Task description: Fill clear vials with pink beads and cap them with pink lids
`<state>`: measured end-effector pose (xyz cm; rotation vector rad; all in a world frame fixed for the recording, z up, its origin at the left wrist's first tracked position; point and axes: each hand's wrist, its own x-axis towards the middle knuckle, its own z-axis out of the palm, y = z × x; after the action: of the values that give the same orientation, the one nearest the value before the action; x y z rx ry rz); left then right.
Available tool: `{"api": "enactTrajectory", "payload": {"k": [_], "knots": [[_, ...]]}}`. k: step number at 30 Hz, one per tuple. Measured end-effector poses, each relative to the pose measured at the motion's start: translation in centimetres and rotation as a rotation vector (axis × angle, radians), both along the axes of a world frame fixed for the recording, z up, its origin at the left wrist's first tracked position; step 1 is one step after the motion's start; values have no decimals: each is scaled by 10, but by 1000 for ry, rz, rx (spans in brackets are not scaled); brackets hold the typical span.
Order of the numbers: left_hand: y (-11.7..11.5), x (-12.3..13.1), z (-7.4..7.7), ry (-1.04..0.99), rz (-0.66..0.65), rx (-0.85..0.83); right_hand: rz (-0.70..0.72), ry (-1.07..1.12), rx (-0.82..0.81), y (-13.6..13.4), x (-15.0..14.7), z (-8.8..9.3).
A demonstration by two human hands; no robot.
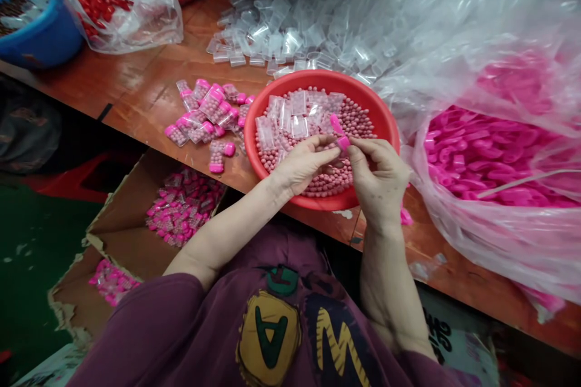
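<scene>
Both hands meet over the near side of a red bowl [363, 100] full of small pink beads [358, 124] and several clear empty tubes [290, 115]. My left hand [302, 163] is closed, its fingertips pinching a small tube at the pink cap [344, 143]. My right hand [379, 178] is closed too, its thumb and forefinger pressed on the same pink cap. A second pink cap [336, 123] lies on the beads just beyond.
Filled pink-capped tubes [206, 115] lie in a pile left of the bowl. Empty clear tubes [290, 33] are heaped behind it. A clear bag of pink caps [490, 151] sits right. A cardboard box [131, 236] of filled tubes stands below the table edge. A blue bucket [43, 30] is far left.
</scene>
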<state>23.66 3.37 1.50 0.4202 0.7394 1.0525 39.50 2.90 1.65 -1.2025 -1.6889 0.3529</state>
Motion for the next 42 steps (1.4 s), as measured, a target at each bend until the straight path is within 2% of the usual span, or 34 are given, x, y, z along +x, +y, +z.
{"api": "enactTrajectory", "payload": {"k": [4, 10, 13, 17, 20, 23, 25, 28, 30, 33, 36, 42], "knots": [[-3, 3, 4, 36, 28, -13, 42, -108, 95, 2, 2, -4], [-5, 4, 0, 33, 90, 20, 122, -242, 157, -7, 5, -3], [-7, 1, 2, 9, 33, 56, 177, -128, 24, -2, 13, 2], [-9, -1, 6, -39, -170, 89, 227, 222, -276, 24, 15, 6], [-5, -1, 4, -9, -219, 71, 322, 270, -403, 40, 7, 10], [2, -2, 0, -11, -103, 37, 332, 222, -289, 37, 9, 14], [5, -3, -1, -26, -57, 20, 337, 65, -193, 26, 16, 12], [8, -2, 0, -41, -58, 25, 337, -213, -78, 8, 23, -3], [6, 0, 3, -51, -59, 25, 290, -315, 35, 0, 22, -16], [4, 0, 7, -69, -79, -2, 174, -371, 183, -5, 15, -31], [3, 0, 9, -68, -133, -31, 72, -417, 236, -1, 12, -38], [-3, 2, 8, -17, -131, 49, 90, -451, 371, 10, 20, -41]]}}
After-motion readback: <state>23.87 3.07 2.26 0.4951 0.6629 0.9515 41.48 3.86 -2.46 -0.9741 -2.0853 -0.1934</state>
